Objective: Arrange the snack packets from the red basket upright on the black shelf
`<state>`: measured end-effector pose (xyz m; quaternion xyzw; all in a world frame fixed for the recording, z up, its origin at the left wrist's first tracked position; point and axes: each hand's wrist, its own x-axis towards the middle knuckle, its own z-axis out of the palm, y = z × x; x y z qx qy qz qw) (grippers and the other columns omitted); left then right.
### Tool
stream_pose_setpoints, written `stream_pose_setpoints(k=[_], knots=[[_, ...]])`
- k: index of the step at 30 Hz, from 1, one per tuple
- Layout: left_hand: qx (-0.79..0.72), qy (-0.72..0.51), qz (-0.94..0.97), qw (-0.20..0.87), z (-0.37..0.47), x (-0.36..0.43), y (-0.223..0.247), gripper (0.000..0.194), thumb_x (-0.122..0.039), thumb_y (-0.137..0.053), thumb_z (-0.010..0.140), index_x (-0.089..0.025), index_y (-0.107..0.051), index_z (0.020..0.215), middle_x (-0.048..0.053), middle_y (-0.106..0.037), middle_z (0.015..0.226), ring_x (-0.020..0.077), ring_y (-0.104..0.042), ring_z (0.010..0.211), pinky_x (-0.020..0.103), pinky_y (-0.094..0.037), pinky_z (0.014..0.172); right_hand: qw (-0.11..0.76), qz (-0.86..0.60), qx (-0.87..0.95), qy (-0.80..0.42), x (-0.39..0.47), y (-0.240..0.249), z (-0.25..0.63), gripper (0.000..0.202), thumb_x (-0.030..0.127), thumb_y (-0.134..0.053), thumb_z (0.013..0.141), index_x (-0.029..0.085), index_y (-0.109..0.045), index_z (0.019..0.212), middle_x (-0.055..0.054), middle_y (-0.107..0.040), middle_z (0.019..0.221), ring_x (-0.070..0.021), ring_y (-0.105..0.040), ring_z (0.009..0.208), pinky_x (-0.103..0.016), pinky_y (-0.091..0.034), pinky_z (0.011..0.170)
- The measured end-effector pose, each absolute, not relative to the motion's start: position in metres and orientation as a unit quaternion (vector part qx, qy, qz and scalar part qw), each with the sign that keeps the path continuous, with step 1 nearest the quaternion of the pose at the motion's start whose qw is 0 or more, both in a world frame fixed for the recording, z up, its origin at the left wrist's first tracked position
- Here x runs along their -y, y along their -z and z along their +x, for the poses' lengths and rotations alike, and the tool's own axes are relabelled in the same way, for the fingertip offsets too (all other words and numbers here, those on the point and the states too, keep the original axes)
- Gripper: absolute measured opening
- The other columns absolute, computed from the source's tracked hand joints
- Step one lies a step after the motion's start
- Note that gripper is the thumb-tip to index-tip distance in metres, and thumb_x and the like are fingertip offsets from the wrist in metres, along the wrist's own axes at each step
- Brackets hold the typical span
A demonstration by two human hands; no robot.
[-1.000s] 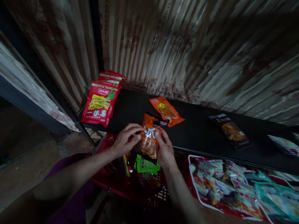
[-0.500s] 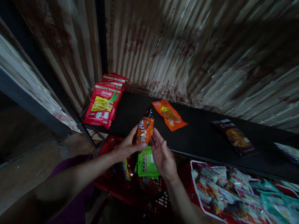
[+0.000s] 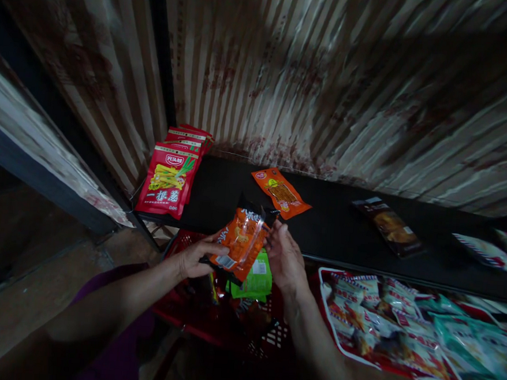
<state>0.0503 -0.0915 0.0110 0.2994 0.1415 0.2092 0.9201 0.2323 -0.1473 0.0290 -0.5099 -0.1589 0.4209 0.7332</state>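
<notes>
My left hand (image 3: 200,256) grips the lower left edge of an orange and black snack bag (image 3: 242,240), whose face with a barcode is turned up. At the bag's upper right corner is my right hand (image 3: 287,256), its fingertips against the black edge. Below the bag a green packet (image 3: 258,277) lies in a red basket (image 3: 175,315) with other packets. On the black shelf (image 3: 324,229) just beyond my hands lies a flat orange packet (image 3: 281,192). Red packets (image 3: 167,181) stand overlapped at the shelf's left end.
Farther right on the shelf are a brown packet (image 3: 389,225) and a white striped packet (image 3: 487,254). A second red basket with a white rim (image 3: 346,353) holds several bags at the lower right. A dark upright post (image 3: 161,50) rises behind the red packets.
The orange bag has been turned from a narrow, upright view to a broad, tilted one. My left hand has shifted left and down to its edge, and the view has moved slightly.
</notes>
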Motion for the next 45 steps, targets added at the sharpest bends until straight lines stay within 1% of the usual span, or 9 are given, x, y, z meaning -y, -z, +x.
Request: stream_pose_setpoints(k=[5,9,13,20,26,31,33,41,45], knots=[[-0.146,-0.157,0.308,0.927,0.047,0.097,0.000,0.053,-0.017,-0.079,0.058,-0.022,-0.066,0.109,0.006,-0.072,0.098,0.0227,-0.068,0.087,0.031,-0.051,0.078,0.735,-0.488,0.144,-0.448,0.148,-0.030,0.234,0.029,0.041,-0.082,0.061,0.024,-0.070,0.080,0.002,-0.074,0.081,-0.0148,-0.069,0.074,-0.027,-0.056,0.070],[-0.141,-0.125,0.339,0.922,0.048,0.099,0.001,0.060,-0.020,-0.080,0.061,-0.024,-0.062,0.117,0.005,-0.070,0.107,0.0204,-0.067,0.094,0.030,-0.049,0.084,0.752,-0.497,0.114,-0.419,0.148,-0.027,0.237,0.026,0.029,-0.085,0.057,0.024,-0.071,0.078,0.002,-0.075,0.079,-0.0132,-0.069,0.072,-0.024,-0.056,0.069],[-0.149,-0.121,0.354,0.915,0.053,0.106,-0.001,0.062,-0.021,-0.081,0.061,-0.019,-0.059,0.120,0.009,-0.067,0.114,0.0211,-0.064,0.101,0.033,-0.045,0.092,0.765,-0.507,0.093,-0.386,0.147,-0.024,0.237,0.025,0.029,-0.084,0.057,0.023,-0.072,0.078,0.003,-0.074,0.076,-0.0124,-0.068,0.068,-0.024,-0.057,0.067],[-0.182,-0.099,0.354,0.912,0.055,0.112,0.009,0.059,-0.022,-0.079,0.065,-0.021,-0.059,0.120,0.008,-0.069,0.105,0.0181,-0.066,0.087,0.031,-0.050,0.078,0.770,-0.513,0.089,-0.370,0.146,-0.024,0.236,0.022,0.032,-0.081,0.060,0.023,-0.072,0.079,0.002,-0.075,0.082,-0.0139,-0.068,0.072,-0.026,-0.056,0.070],[-0.178,-0.125,0.383,0.898,0.052,0.109,0.007,0.053,-0.021,-0.080,0.063,-0.017,-0.062,0.113,0.008,-0.068,0.106,0.0200,-0.063,0.094,0.032,-0.045,0.086,0.708,-0.554,0.175,-0.400,0.147,-0.029,0.249,0.030,0.034,-0.082,0.058,0.026,-0.073,0.086,0.003,-0.074,0.084,-0.0142,-0.065,0.080,-0.028,-0.052,0.075],[-0.196,-0.109,0.403,0.887,0.046,0.109,0.012,0.052,-0.022,-0.080,0.061,-0.017,-0.063,0.111,0.007,-0.069,0.101,0.0180,-0.063,0.088,0.030,-0.045,0.081,0.625,-0.598,0.250,-0.435,0.152,-0.029,0.257,0.038,0.034,-0.084,0.054,0.024,-0.074,0.089,0.000,-0.074,0.088,-0.0161,-0.063,0.077,-0.032,-0.050,0.074],[-0.197,-0.103,0.406,0.887,0.044,0.108,0.014,0.053,-0.021,-0.079,0.061,-0.017,-0.063,0.111,0.006,-0.070,0.100,0.0172,-0.063,0.086,0.029,-0.045,0.081,0.617,-0.597,0.261,-0.441,0.153,-0.027,0.257,0.037,0.034,-0.084,0.055,0.024,-0.075,0.089,-0.001,-0.074,0.088,-0.0168,-0.063,0.077,-0.033,-0.049,0.075],[-0.200,-0.091,0.402,0.889,0.039,0.107,0.013,0.053,-0.023,-0.079,0.064,-0.019,-0.061,0.113,0.006,-0.069,0.101,0.0174,-0.064,0.087,0.029,-0.047,0.078,0.679,-0.584,0.250,-0.367,0.148,-0.020,0.248,0.030,0.029,-0.083,0.055,0.026,-0.074,0.083,0.004,-0.071,0.082,-0.0143,-0.061,0.076,-0.030,-0.048,0.075],[-0.207,-0.106,0.384,0.894,0.038,0.105,0.008,0.053,-0.023,-0.079,0.064,-0.019,-0.061,0.115,0.007,-0.069,0.103,0.0163,-0.065,0.086,0.026,-0.048,0.076,0.690,-0.596,0.245,-0.330,0.146,-0.020,0.247,0.029,0.030,-0.081,0.057,0.025,-0.074,0.084,0.002,-0.070,0.084,-0.0145,-0.060,0.081,-0.030,-0.047,0.080]])
